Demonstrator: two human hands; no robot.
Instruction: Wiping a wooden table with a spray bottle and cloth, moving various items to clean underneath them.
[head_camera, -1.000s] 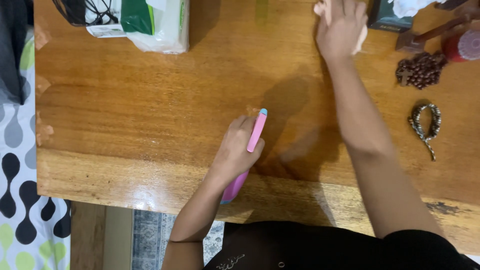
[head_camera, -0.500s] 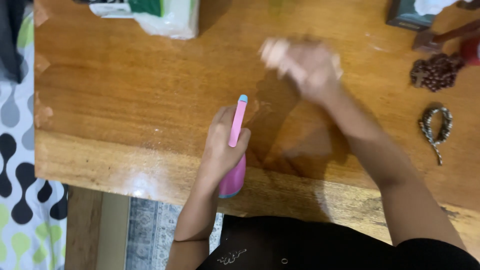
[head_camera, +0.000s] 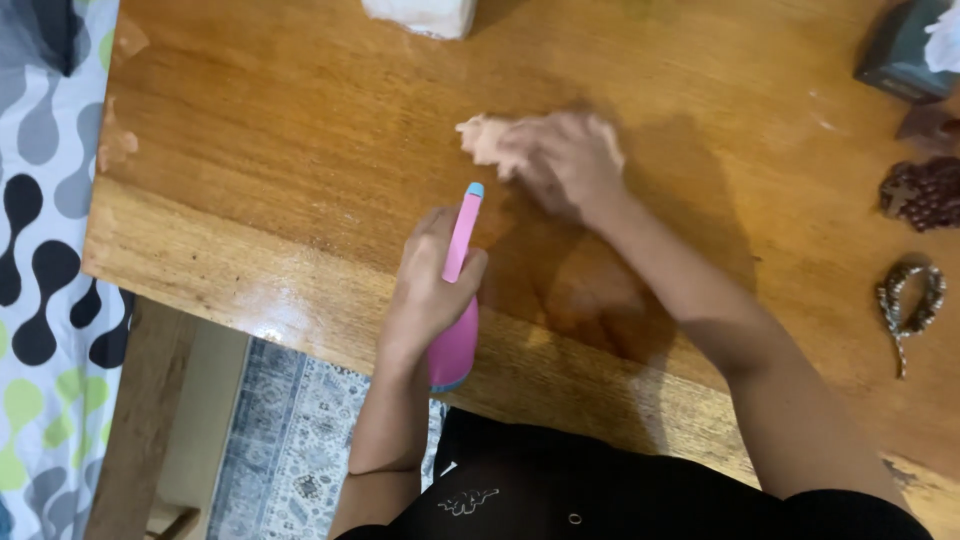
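Observation:
My left hand (head_camera: 425, 290) grips a pink spray bottle (head_camera: 455, 345) with a blue nozzle tip, held over the near edge of the wooden table (head_camera: 250, 170). The nozzle points away from me toward the table's middle. My right hand (head_camera: 560, 160) presses a small pale peach cloth (head_camera: 480, 135) flat on the table top, just beyond the nozzle. The hand and cloth are blurred by motion. A damp, glossy patch shows on the wood around them.
A white package (head_camera: 420, 15) lies at the far edge. At the right are a dark tissue box (head_camera: 900, 50), a heap of brown beads (head_camera: 920, 190) and a beaded bracelet (head_camera: 905, 300). A patterned cloth (head_camera: 40, 250) hangs at the left; a rug (head_camera: 300, 440) is below.
My right hand has swept the cloth from the far right part of the table leftward and toward me, to the middle. The left hand keeps hold of the spray bottle.

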